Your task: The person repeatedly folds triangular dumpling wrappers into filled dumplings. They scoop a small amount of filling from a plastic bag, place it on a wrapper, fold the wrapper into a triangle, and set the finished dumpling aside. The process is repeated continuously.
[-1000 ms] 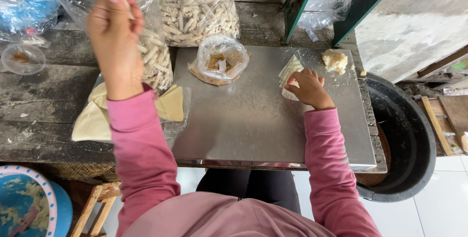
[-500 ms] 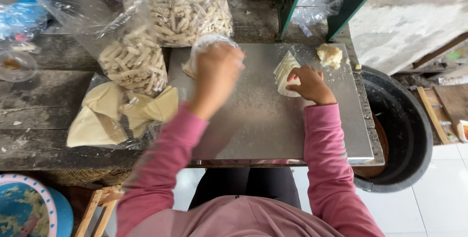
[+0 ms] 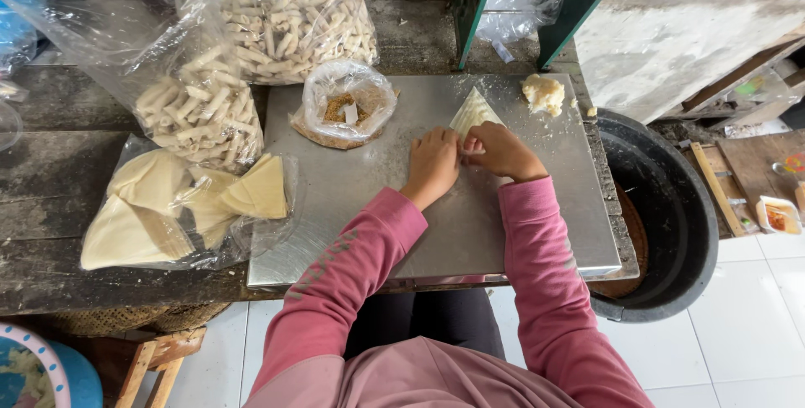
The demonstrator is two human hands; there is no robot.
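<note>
Lying at the far left on the dark weathered wooden table point(image 3: 50, 207): a clear plastic bag of pale triangular folded dough sheets point(image 3: 180, 207), flat and slumped against the edge of the metal sheet. Sitting just behind it, a clear plastic bag of short rolled pastry sticks point(image 3: 197, 110), and farther back a second, fuller clear bag of the same rolled sticks point(image 3: 293, 31).

Covering the middle of the table, a rectangular dull steel work sheet point(image 3: 352, 207), dusted with flour. Resting on its rear left part, a small open plastic bag of brown crumbly filling point(image 3: 344, 106).

Pressing down near the middle of the sheet, the left hand point(image 3: 433, 165), fingers curled and bearing on the near edge of a pale triangular dough wrapper point(image 3: 474, 112). Touching it on the right, the right hand point(image 3: 501, 150), fingers bent, pinching the same wrapper's lower edge; both closed on the wrapper, with the wrapper's pointed tip showing beyond the knuckles. Both arms sleeved in pink.

Lying at the rear right corner of the sheet, a small lump of pale yellow dough point(image 3: 543, 93). Standing on the white tiled floor at the right, beside the table, a large round black plastic tub point(image 3: 671, 207).
</note>
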